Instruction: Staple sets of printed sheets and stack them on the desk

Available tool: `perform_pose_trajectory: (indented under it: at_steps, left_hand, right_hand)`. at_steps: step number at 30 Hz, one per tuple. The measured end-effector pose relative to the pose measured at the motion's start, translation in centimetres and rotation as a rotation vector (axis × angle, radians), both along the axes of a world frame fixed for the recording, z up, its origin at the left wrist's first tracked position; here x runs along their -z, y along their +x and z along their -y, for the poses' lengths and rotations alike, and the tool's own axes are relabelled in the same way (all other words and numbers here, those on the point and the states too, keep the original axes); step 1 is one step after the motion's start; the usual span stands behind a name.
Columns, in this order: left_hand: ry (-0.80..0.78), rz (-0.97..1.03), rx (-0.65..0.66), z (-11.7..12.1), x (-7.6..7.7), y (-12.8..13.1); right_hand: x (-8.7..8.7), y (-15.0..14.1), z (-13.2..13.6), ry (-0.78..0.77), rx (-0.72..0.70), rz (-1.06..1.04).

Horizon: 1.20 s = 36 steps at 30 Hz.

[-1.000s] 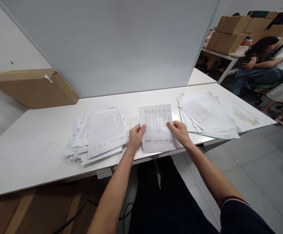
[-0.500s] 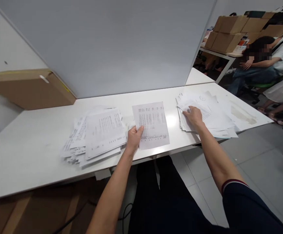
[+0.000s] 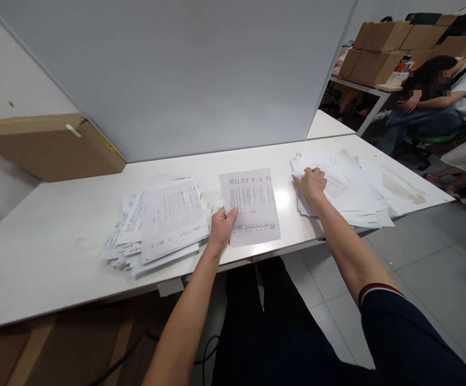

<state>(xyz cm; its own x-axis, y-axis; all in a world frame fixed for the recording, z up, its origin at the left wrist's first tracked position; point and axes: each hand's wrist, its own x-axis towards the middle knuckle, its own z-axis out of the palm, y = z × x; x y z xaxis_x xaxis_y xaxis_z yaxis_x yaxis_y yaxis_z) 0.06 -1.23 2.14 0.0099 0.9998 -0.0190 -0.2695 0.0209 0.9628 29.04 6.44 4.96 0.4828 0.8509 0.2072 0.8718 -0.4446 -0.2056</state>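
My left hand (image 3: 222, 227) pinches the lower left edge of a printed sheet (image 3: 251, 203) that lies in the middle of the white table (image 3: 56, 241). My right hand (image 3: 312, 183) rests on the near left corner of the loose paper pile on the right (image 3: 345, 185), fingers curled at the top sheet's edge. A second untidy paper pile (image 3: 160, 222) lies just left of my left hand.
A flat cardboard box (image 3: 48, 143) leans at the table's back left. A grey partition panel (image 3: 185, 75) stands along the back edge. Beyond the right end, a seated person (image 3: 437, 102) is by a table stacked with cardboard boxes (image 3: 381, 53).
My right hand let go of the middle sheet and moved right onto the right pile, then curled its fingers at the pile's corner. My left hand kept hold of the sheet.
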Motion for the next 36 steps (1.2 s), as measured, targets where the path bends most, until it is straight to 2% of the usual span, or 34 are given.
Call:
perform_pose_trajectory:
  at_steps: [6,14,26,36]
  left_hand:
    - [-0.004,-0.009,0.000,-0.1,0.3,0.0]
    - [-0.013,-0.016,0.015,0.1,-0.1,0.0]
    - [0.000,-0.006,0.024,-0.1,0.2,-0.1]
    - [-0.001,-0.020,0.012,0.0,0.0,0.0]
  right_hand:
    - [1.4,-0.9,-2.1,0.043,0.060,-0.049]
    - [1.8,-0.1,-2.6,0.133,0.112,-0.170]
    - [1.0,2.4,-1.5,0.255,0.056,-0.456]
    - [1.6,3.1,-1.1,0.272,-0.023,-0.524]
